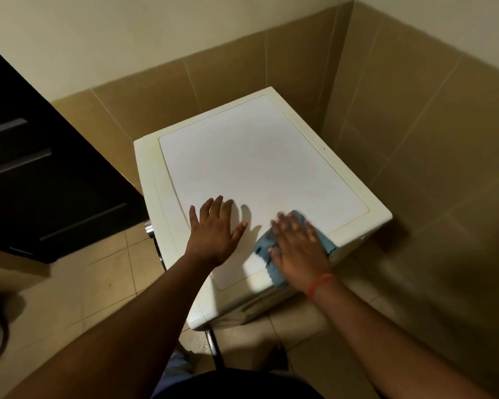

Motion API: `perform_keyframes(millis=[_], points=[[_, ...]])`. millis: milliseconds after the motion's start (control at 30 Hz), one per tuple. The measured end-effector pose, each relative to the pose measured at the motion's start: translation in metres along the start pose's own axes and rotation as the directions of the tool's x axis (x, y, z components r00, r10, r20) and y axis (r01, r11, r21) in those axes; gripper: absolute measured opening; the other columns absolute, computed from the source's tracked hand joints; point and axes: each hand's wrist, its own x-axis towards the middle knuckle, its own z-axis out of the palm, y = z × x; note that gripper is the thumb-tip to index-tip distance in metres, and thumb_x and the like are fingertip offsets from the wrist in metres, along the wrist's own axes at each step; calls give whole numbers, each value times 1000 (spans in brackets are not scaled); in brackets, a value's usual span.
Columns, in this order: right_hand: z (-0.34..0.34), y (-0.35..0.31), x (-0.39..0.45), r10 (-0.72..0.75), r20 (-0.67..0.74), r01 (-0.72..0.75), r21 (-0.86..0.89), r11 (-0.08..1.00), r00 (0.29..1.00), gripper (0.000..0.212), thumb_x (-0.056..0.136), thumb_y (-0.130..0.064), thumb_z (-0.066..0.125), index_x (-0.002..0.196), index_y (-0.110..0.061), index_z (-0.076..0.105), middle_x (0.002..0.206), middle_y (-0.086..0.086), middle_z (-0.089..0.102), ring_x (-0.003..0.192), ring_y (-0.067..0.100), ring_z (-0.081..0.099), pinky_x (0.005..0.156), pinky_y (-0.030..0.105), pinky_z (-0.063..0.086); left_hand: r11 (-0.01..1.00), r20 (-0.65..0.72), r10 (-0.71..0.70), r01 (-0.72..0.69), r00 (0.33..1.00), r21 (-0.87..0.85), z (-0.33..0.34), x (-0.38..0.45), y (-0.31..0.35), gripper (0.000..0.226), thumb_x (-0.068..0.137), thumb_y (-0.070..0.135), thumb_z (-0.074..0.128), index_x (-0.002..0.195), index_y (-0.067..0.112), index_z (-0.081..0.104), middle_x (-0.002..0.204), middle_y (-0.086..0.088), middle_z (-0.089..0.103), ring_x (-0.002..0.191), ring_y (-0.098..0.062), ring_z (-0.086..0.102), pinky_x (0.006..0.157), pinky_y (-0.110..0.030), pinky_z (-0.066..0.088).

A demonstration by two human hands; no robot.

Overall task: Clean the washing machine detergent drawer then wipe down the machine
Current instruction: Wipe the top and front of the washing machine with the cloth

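A cream-white washing machine (251, 156) stands in a tiled corner, seen from above with its flat top facing me. My left hand (213, 228) rests flat on the near part of the top, fingers spread. My right hand (297, 249) lies flat, fingers straight, pressing a light blue cloth (264, 246) onto the top near the front right edge. The right hand looks motion-blurred. The cloth pokes out past the fingertips and beside the wrist. The detergent drawer is not visible from this angle.
Tiled walls (415, 139) close in behind and to the right of the machine. A dark cabinet with drawer handles (41, 168) stands at the left. A chrome knob (148, 226) shows at the machine's left front. Beige floor tiles (98, 269) lie in front.
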Motion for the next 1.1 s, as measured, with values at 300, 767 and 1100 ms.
perform_keyframes(millis=[300, 767, 1100], points=[[-1, 15, 2, -72, 14, 71, 65, 995, 997, 75, 96, -63, 10, 156, -18, 17, 164, 5, 8, 151, 24, 3, 121, 49, 8, 1000, -5, -13, 13, 1000, -13, 0, 11, 7, 68, 97, 61, 25, 149, 18, 28, 158, -10, 26, 148, -30, 16, 118, -58, 7], [3, 20, -1, -20, 35, 20, 8, 1000, 999, 64, 97, -59, 23, 153, -28, 24, 162, 1, 20, 150, 27, 14, 118, 54, 13, 998, 32, 47, -48, 998, 37, 7, 33, 6, 75, 93, 65, 14, 151, 18, 25, 158, -9, 26, 147, -29, 17, 117, -58, 8], [3, 62, 6, 9, 21, -8, -28, 1000, 1000, 61, 98, -57, 14, 154, -34, 18, 163, -5, 15, 150, 22, 11, 120, 50, 10, 997, 13, 47, -48, 999, 64, 6, 39, -6, 80, 91, 66, 13, 148, 15, 33, 154, -11, 34, 144, -32, 25, 114, -62, 15]])
